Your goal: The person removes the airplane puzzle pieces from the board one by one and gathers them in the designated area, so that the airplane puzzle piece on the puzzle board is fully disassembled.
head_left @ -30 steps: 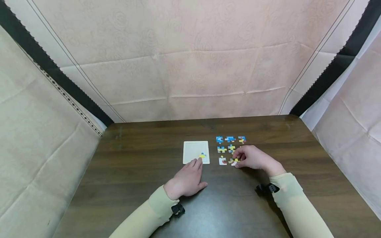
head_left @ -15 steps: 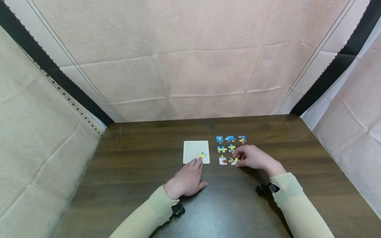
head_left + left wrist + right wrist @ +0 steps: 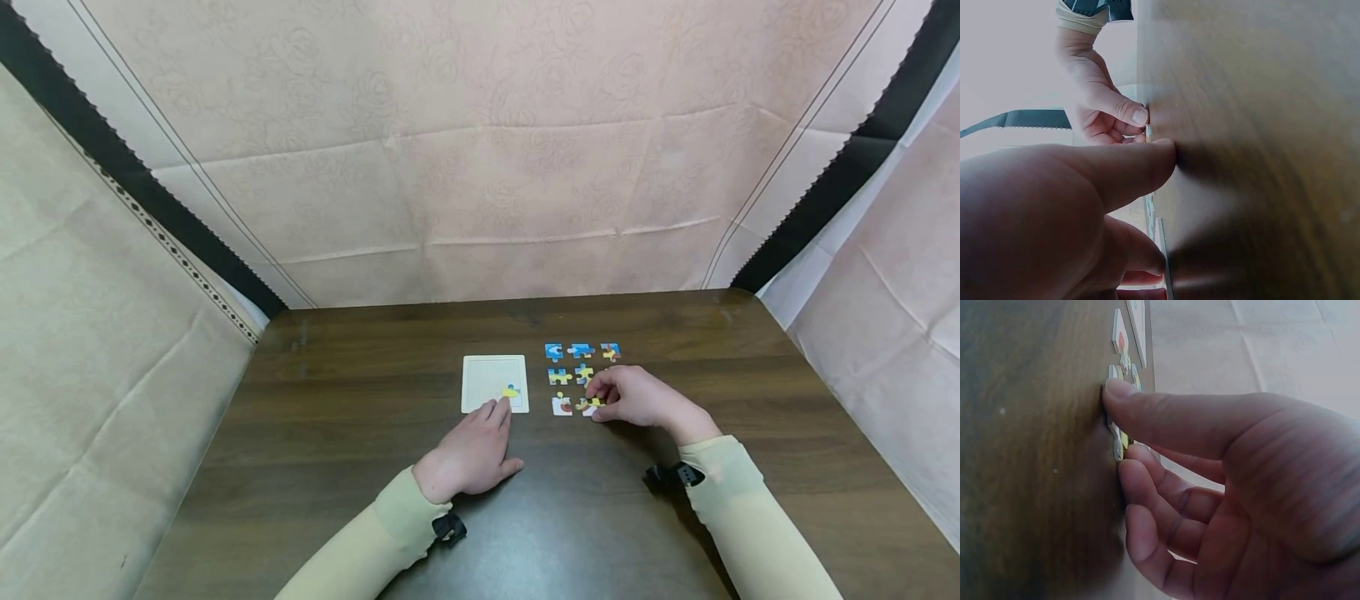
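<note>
Fingertips of my left hand [image 3: 474,450] rest at the near edge of a square white puzzle tray [image 3: 472,371] in the head view. Those fingers are straight, with the thumb out to the side on the table. Inside the tray, by the fingertips, lies one yellow-and-blue jigsaw piece [image 3: 512,390]. To the right, my right hand [image 3: 637,396] pinches a jigsaw piece [image 3: 588,412] of the nearest row by its edges with thumb and fingers. In the right wrist view the thumb covers part of this jigsaw piece [image 3: 1116,444], low at the tabletop.
Several loose jigsaw pieces lie in rows right of the tray, among them a blue piece [image 3: 581,351], a yellow-and-blue piece [image 3: 558,377] and a mostly white piece [image 3: 561,407]. The right hand hides part of the rows. Pale cloth [image 3: 480,183] hangs behind the brown table [image 3: 337,400].
</note>
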{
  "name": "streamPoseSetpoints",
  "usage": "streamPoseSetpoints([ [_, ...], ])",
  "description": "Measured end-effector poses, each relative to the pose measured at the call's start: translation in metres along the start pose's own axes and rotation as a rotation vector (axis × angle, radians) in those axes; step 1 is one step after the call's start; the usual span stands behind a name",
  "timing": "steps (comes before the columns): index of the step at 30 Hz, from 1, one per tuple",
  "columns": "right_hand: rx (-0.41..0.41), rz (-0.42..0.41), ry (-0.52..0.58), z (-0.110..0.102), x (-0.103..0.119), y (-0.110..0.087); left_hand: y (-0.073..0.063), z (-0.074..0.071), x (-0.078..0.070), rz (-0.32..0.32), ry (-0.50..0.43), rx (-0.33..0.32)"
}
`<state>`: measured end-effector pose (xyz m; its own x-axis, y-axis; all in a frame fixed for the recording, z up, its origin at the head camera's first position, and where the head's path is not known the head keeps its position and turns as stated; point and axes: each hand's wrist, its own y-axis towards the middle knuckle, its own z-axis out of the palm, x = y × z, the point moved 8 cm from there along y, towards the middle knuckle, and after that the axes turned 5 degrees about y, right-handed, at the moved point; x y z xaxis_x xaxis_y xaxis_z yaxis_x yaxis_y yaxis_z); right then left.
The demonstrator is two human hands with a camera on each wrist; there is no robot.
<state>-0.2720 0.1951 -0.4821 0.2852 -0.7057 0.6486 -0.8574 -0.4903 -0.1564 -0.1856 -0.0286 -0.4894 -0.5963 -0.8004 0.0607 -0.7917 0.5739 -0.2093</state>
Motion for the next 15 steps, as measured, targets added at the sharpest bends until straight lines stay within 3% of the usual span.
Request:
streamPoseSetpoints([
  [15, -0.037, -0.073, 0.032, -0.006, 0.015, 0.003, 0.0, -0.001, -0.001, 0.006, -0.002, -0.005],
])
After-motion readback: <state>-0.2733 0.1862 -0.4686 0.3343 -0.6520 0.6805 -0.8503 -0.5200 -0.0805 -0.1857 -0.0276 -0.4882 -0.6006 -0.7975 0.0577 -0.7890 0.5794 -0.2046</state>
